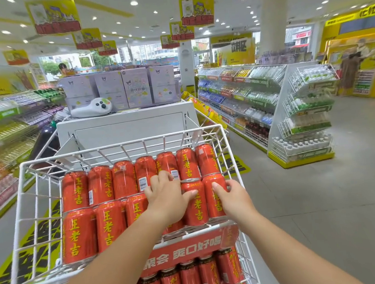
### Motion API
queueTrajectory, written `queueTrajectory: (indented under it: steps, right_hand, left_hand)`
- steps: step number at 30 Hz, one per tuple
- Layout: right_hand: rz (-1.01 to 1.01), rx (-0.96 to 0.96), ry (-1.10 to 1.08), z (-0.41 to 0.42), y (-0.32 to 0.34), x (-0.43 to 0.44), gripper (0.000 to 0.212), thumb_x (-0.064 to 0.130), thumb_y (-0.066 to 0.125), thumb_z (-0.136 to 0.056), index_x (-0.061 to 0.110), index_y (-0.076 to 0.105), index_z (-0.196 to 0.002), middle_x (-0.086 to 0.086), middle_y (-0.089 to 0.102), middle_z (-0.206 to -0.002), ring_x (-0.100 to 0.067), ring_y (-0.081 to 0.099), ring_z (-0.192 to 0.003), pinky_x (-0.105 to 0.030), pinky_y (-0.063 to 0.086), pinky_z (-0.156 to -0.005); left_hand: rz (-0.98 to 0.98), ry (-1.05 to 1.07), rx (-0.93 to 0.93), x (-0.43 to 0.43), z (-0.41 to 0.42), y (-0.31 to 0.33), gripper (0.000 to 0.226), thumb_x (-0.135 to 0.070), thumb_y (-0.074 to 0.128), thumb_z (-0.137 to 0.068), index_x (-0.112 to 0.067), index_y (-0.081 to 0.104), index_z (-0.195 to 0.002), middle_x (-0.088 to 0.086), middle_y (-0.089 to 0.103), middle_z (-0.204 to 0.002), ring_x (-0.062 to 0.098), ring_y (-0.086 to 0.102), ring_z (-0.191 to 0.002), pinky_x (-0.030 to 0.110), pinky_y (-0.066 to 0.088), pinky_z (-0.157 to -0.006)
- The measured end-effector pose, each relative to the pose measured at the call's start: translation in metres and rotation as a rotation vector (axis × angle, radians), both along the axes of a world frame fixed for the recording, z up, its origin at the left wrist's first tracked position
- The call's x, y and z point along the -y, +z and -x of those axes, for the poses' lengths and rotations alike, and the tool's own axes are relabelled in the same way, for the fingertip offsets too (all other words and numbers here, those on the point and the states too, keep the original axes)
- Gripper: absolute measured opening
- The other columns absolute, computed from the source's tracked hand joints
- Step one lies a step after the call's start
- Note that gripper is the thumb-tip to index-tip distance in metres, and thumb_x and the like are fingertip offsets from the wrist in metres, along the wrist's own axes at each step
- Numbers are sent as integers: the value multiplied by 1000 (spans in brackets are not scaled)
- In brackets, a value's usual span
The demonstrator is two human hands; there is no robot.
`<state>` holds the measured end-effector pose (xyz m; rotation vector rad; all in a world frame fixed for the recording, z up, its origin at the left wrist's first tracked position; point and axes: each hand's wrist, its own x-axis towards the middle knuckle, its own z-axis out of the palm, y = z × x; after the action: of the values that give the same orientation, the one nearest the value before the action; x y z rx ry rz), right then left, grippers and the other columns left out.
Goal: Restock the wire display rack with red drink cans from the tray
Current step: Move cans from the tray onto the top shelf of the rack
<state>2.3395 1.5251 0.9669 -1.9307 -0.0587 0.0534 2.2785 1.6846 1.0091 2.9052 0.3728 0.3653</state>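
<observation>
**Both hands on the front row of cans**

Your right hand grips the end can, the rightmost one in the front row, with the thumb on its face and the fingers wrapped round its right side. Your left hand lies palm down over a can two places further left. Its fingers are bent towards the back row and its thumb presses on the neighbouring can, which lies between your two hands with its silver top showing. You cannot tell whether the left hand actually has a grip on the can under it.

The other red drink cans lie on their sides in two rows, filling the sloping top basket of the wire display rack. Just below your wrists, a red banner runs along the basket's front edge, and beneath it sits a lower tier of cans.

Behind the rack stands a white shelf end topped with purple boxes and a white plush toy. Shelves of bottled drinks line the aisle to your right across the grey floor.
</observation>
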Motion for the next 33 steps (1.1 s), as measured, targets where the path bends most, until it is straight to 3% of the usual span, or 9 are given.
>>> queueTrajectory:
  steps: [4,8,13,18,23,28,33]
  right_hand:
    - [27,25,34,-2,-7,-7,58,63,54,-85,22,59,-127,1,69,-114,-21,67,-103,-46,55,-92]
    - [67,20,51,-7,-8,-9,45,52,52,-95,21,60,-127,-1,69,-115,-23,66,-104,-48,54,-93]
    - [295,103,-6,-4,-8,-17,52,55,40,-97,18,58,-129,-10,59,-126,-33,56,-117,-49,47,-100]
    - [358,149,-7,-2,-3,-14,42,46,41,-102,11,57,-120,-11,67,-112,-33,62,-105,-45,52,-90]
    - [329,126,38,-7,-6,-10,42,51,39,-100,16,60,-110,-9,69,-100,-30,65,-93,-47,55,-84]
    - [304,144,39,-11,-7,-9,44,49,39,-101,15,63,-115,-9,60,-111,-28,62,-100,-48,54,-90]
    - [349,108,32,-9,-1,-11,46,44,37,-103,8,57,-122,-14,63,-118,-33,61,-106,-47,52,-92]
  left_hand:
    - [-21,0,-108,-14,-4,-1,59,-69,39,-93,-22,68,-113,3,33,-149,27,26,-136,51,23,-111]
    - [-131,-33,-97,-17,-3,-5,63,-68,31,-96,-21,68,-116,6,25,-158,29,20,-142,55,20,-112]
    - [-295,-50,-17,-24,-3,-17,69,-69,19,-96,-25,60,-129,8,25,-159,29,24,-141,54,24,-109]
    - [-386,-78,-24,-32,-6,-18,77,-71,9,-91,-27,58,-131,7,39,-148,28,35,-133,52,26,-107]
    - [-355,-150,-89,-36,-12,-13,66,-68,20,-97,-22,60,-119,3,55,-122,26,46,-116,51,29,-104]
    - [-418,-203,-136,-37,-15,-3,67,-65,16,-98,-17,60,-113,5,57,-118,26,49,-113,46,32,-101]
    - [-454,-222,-181,-37,-17,1,66,-64,15,-99,-16,59,-111,7,58,-118,27,50,-111,46,33,-100]
